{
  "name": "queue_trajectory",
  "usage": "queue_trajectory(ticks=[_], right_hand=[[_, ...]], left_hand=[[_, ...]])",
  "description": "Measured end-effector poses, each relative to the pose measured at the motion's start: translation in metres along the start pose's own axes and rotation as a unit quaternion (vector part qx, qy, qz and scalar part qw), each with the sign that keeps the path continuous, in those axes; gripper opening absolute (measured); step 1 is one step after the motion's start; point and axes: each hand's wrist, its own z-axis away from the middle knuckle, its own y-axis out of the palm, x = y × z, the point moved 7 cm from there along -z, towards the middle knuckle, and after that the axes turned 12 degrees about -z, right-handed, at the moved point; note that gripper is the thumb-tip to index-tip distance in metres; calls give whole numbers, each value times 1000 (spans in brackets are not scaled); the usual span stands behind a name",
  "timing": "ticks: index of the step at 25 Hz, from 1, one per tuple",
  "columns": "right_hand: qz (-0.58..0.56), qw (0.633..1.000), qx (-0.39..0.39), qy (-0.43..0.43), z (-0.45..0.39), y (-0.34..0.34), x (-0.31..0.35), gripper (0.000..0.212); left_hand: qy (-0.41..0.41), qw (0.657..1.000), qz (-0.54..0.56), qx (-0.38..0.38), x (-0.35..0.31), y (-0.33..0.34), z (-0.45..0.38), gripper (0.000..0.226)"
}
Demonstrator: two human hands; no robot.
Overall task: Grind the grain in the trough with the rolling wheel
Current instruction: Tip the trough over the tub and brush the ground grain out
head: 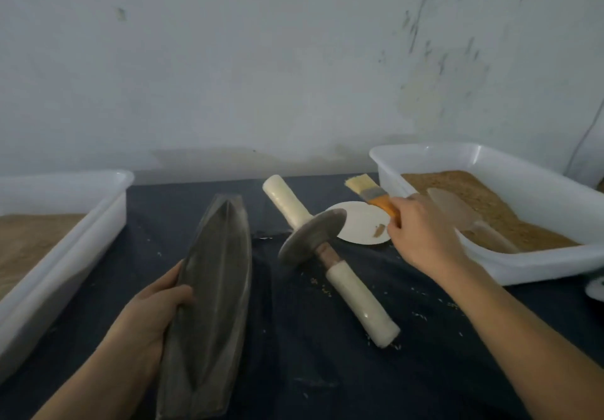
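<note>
Two white tubs sit at the edges of the dark-clothed worktop (294,370); the left tub (65,256) holds brown meal. Next, the left hand (153,315) has its fingers curled round the left edge of the long grey trough (212,289), which lies lengthwise toward the wall. Right of it lies the wheel (312,236) on its pale axle, tilted, apart from the trough. Behind it sits a white plate (359,226). The right hand (421,233) grips an orange-handled brush (369,192) above the plate. The right tub (529,223) holds grain and a scoop (457,210)

White bins (536,171), plate (356,223), brush (369,192), scoop (457,210).
</note>
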Motion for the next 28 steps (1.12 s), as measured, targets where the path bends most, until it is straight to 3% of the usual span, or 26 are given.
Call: queue_trajectory(ticks=[4,10,18,20,22,23,24,25,26,28], right_hand=[[-25,996,-80,-2,-2,4,-2,11],[32,994,43,91,-2,59,-38,12],[57,992,25,107,4,64,-41,26],[-2,997,-26,78,20,41,-30,36],[-71,995,-12,66,47,30,-16,57],[-70,994,34,74,64,33,-6,70],[-38,992,94,81,79,43,2,80],[3,986,146,79,91,55,9,82],[34,981,175,74,97,64,16,76],[57,981,176,66,96,72,29,56]], left_hand=[[20,1000,-15,6,-1,13,-6,68],[45,998,-53,4,-5,17,-19,62],[37,996,-78,-4,1,12,-14,57],[48,995,-87,-14,-1,6,-10,49],[130,981,-127,-62,-26,1,-9,60],[228,949,-187,-112,-54,2,-7,62],[345,884,-272,-159,-89,13,-4,59],[452,791,-374,-172,-121,38,0,58],[527,682,-488,-139,-141,76,-2,62],[547,446,-707,-34,-146,148,-23,73]])
